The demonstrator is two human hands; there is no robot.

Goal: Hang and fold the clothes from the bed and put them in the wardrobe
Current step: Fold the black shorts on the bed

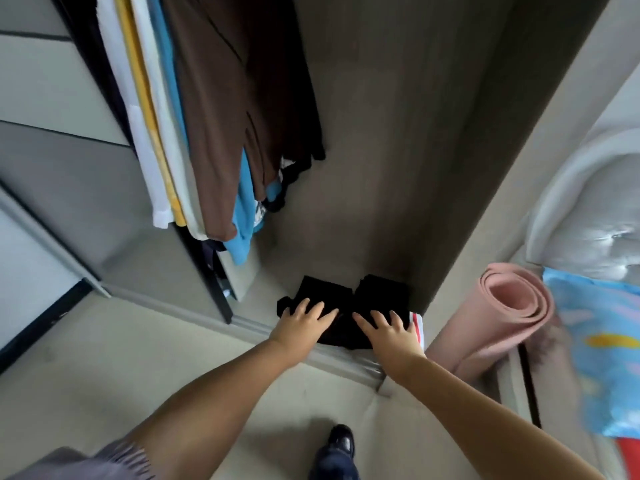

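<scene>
Two hands — the left hand (302, 322) and right hand (391, 332) — press flat, fingers spread, on the folded black cloth (346, 306) on the grey wardrobe floor (346, 220) — hands slightly apart.

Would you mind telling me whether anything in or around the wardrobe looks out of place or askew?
Mostly tidy. The folded black clothes sit at the very front of the wardrobe floor, overlapping the sliding-door track, under the left hand and right hand. A white and red item pokes out beside them.
</scene>
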